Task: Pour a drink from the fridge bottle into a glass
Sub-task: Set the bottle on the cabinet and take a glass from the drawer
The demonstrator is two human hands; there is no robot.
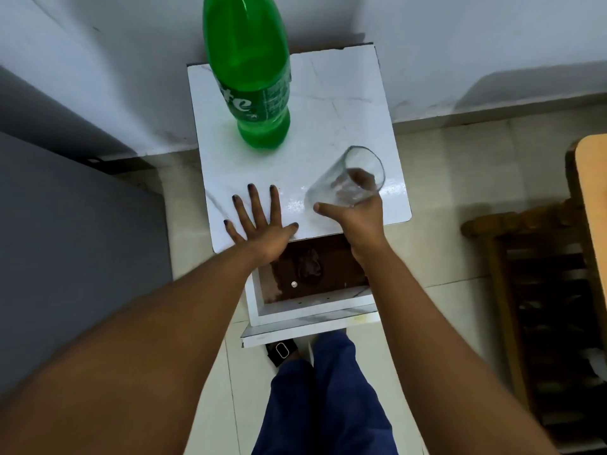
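A tall green plastic bottle (248, 73) stands upright at the back left of the small white marble-top table (341, 103); its cap is out of frame. My right hand (356, 210) is wrapped around a clear glass (345, 178), holding it tilted over the table's right front part, rim pointing up and to the right. The glass looks empty. My left hand (259, 221) lies flat, fingers spread, on the table's front left edge, well in front of the bottle.
An open drawer (312, 277) with a brown bottom and a dark object sticks out under the table's front edge. A grey fridge side (65, 241) fills the left. A wooden chair (542, 290) stands on the right. The wall is right behind the table.
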